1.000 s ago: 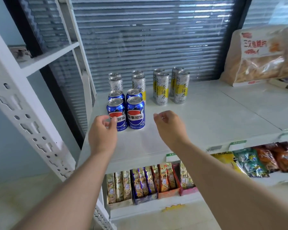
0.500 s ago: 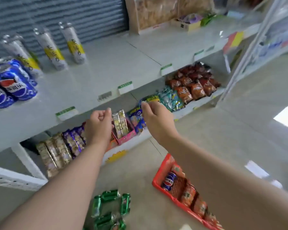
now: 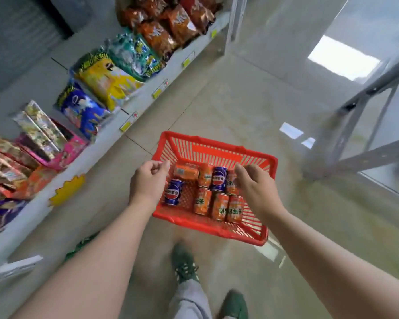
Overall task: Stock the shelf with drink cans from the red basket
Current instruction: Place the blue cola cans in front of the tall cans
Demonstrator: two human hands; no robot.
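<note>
Eight cans, by my count, are in the red basket [image 3: 217, 155], which sits on the floor at 12 o'clock from the person's green shoes [image 3: 184, 263]. That's two blue Pepsi and six orange. Nearly all seem to lie on their sides with the long axis running 12 to 6. The exception is the crosswise orange can [image 3: 186, 171] at the back left, turned 9 to 3.

Both hands hover over the basket and both are empty, fingers loosely curled, gripping nothing. The left hand [image 3: 149, 181] is above the left rim. The near Pepsi can [image 3: 173, 192] lies just beside it at its 3 o'clock, so that's the obvious grab for that side. The right hand [image 3: 256, 188] is over the right half, with the far Pepsi can [image 3: 218, 178] at its 9 o'clock. A half-hidden orange can [image 3: 231, 184] sits right under its fingertips.

My guess is each hand drops onto its nearest can. Since they point away from the person, the fingers would wrap across the body from above. The labels are blurry, but it's smooth printed metal, so probably a bit slick. The snack shelf [image 3: 148, 97] runs off toward 10 o'clock.
</note>
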